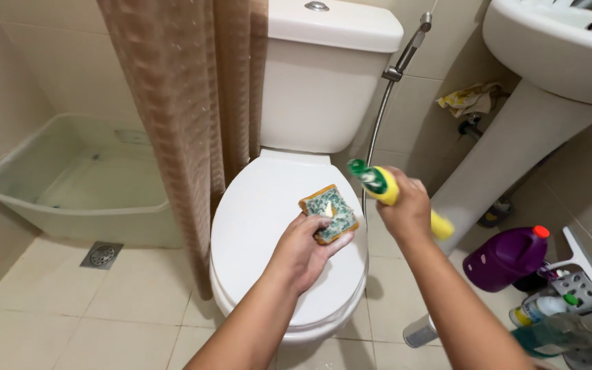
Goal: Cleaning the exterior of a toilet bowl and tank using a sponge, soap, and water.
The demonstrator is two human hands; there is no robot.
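My left hand holds a sponge, green scouring face up with a dab of white liquid on it, above the closed white toilet lid. My right hand grips a yellow squeeze bottle with a green cap, tilted so the cap points left toward the sponge, a little apart from it. Both forearms reach in from the bottom of the view.
A brown shower curtain hangs left of the toilet tank. A pale plastic tub and a floor drain lie at the left. A bidet hose, a sink pedestal, a purple jug and a caddy of bottles crowd the right.
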